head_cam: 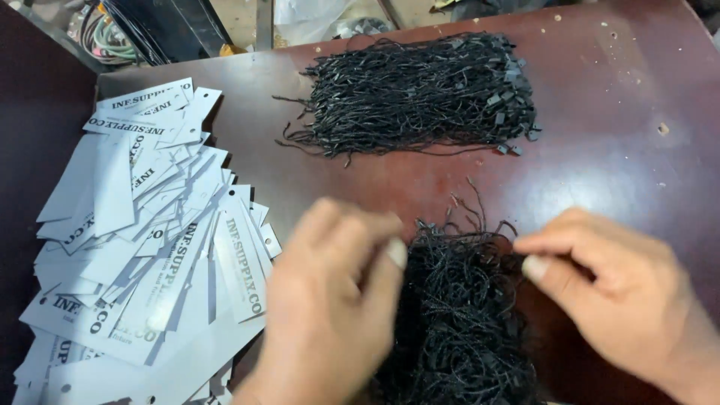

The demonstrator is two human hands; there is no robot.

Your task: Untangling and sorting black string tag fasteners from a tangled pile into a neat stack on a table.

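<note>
Two hands are seen at the near cord pile, a black tangled heap lying on the table between them. The pile's long axis runs away from the viewer, roughly from the bottom edge up toward the table middle. The left hand is placed at the pile's left edge, the right hand at its upper right edge; both are touching or just beside it, neither clearly nearer. The left thumb and fingers are pinched narrow near the pile's upper left corner; motion blur hides whether a cord is held, so it cannot be told. The right fingertips are closed narrow on strands at the pile's top right; a cord seems to be pinched, though this is blurred too.

Largest to smallest: the table is dark red-brown wood, scuffed and speckled with pale chips at the right. A spread of white printed tags is fanned over the table's left side, just beside the left hand. A second cord bundle, laid flatter with its long axis left to right, is set well apart at the far middle. A few loose cord ends stick out above the near pile.

Beyond the table, coiled cables and floor clutter are seen, unclear.
</note>
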